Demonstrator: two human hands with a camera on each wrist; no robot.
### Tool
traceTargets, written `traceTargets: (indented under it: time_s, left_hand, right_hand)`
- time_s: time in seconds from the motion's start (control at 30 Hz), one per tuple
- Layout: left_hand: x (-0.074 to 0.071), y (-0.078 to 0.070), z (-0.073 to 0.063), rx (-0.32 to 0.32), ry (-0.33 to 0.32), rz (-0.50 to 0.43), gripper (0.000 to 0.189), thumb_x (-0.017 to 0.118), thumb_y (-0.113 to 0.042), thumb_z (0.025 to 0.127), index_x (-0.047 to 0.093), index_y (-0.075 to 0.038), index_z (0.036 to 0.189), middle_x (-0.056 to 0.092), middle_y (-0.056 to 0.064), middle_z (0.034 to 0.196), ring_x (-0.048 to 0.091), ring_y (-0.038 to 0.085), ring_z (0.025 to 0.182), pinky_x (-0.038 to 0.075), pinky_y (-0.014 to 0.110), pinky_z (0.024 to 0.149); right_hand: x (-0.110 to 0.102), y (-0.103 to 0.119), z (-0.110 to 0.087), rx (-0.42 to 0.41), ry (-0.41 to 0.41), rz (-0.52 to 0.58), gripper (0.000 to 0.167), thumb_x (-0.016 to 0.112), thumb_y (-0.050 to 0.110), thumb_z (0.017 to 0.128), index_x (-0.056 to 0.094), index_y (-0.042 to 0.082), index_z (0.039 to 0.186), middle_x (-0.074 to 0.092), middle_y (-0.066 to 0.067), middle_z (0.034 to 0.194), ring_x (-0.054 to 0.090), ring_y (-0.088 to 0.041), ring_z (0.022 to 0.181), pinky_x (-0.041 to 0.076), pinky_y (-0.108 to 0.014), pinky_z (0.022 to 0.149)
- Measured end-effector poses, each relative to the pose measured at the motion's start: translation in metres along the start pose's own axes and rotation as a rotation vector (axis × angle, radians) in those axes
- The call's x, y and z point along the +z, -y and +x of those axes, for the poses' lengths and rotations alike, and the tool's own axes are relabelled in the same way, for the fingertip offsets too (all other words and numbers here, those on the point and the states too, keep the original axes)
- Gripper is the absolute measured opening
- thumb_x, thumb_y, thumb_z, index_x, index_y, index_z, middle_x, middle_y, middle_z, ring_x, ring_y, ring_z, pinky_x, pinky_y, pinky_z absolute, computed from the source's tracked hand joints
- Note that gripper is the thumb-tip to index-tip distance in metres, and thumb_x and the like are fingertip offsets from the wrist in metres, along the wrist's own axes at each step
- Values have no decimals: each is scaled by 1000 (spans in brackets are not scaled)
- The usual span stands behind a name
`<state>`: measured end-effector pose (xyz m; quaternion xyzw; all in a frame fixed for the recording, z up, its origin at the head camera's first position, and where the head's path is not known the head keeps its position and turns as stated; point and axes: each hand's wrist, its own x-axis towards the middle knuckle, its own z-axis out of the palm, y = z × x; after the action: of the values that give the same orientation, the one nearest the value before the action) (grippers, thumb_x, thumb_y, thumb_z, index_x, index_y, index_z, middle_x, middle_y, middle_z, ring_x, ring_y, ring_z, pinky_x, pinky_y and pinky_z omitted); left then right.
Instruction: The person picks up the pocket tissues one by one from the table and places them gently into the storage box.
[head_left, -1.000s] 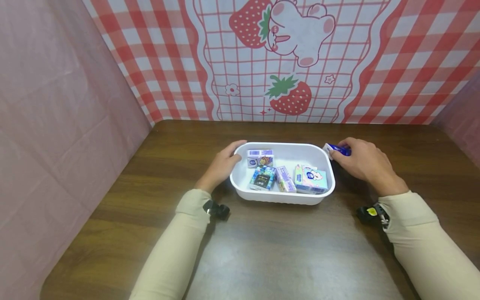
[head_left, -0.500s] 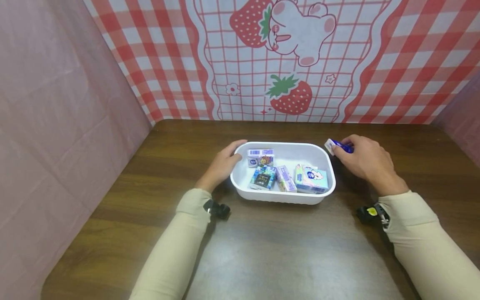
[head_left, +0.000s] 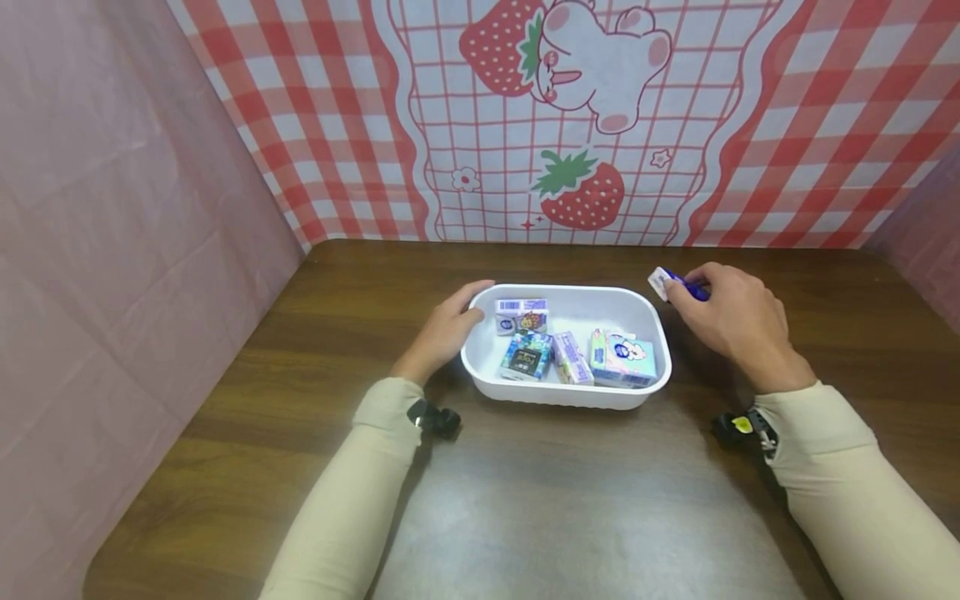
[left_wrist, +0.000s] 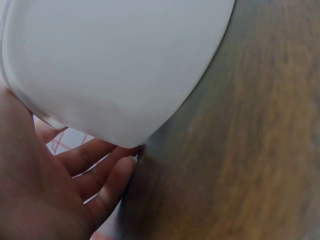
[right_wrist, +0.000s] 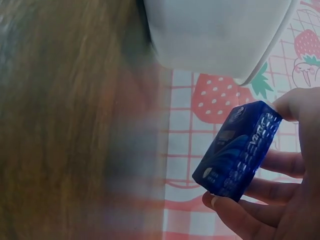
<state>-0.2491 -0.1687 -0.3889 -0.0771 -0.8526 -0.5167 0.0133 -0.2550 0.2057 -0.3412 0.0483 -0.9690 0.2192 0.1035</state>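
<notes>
A white plastic basin (head_left: 555, 395) stands on the table with several small tissue packs inside. My left hand (head_left: 442, 332) grips its left end, thumb over the rim and fingers round the outside, as the left wrist view also shows. Off the basin's right end, my right hand (head_left: 735, 318) pinches a dark blue tissue pack (right_wrist: 240, 150) between thumb and fingertips. In the head view its white end faces the basin and the hand hides part of it. Inside lie a purple-white pack (head_left: 521, 317), a blue-black one (head_left: 527, 357), a narrow purple one (head_left: 572, 359) and a pale blue one (head_left: 624, 360).
The brown wooden table (head_left: 525, 517) ends at the back against a red-checked cloth (head_left: 322, 125) with strawberry prints. Pink fabric (head_left: 120, 275) hangs on the left side. Black wrist cameras sit at both cuffs.
The right hand has lifted the blue tissue pack slightly up and back from beside the basin's right rim, tilting its white end more into view. Left hand and basin have stayed put.
</notes>
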Motion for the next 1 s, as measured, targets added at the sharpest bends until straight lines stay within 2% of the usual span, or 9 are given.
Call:
traceTargets:
  time_s: [0.37, 1.0]
  left_hand:
    - [0, -2, 0, -3, 4, -1, 48, 52, -18, 99, 53, -26, 146, 57, 9, 141, 64, 24, 101, 56, 37, 77]
    - [-1, -4, -1, -12, 12, 6, 48, 51, -18, 100, 51, -27, 147, 54, 7, 144, 60, 25, 113, 53, 41, 87]
  right_hand:
    - [-4, 6, -5, -22, -82, 15, 67, 48, 63, 94, 63, 4, 121, 63, -23, 118, 56, -40, 97, 45, -62, 77]
    - [-9, 16, -7, -68, -166, 37, 60, 52, 57, 95, 67, 3, 116, 66, -22, 113, 57, -39, 93, 46, -60, 74]
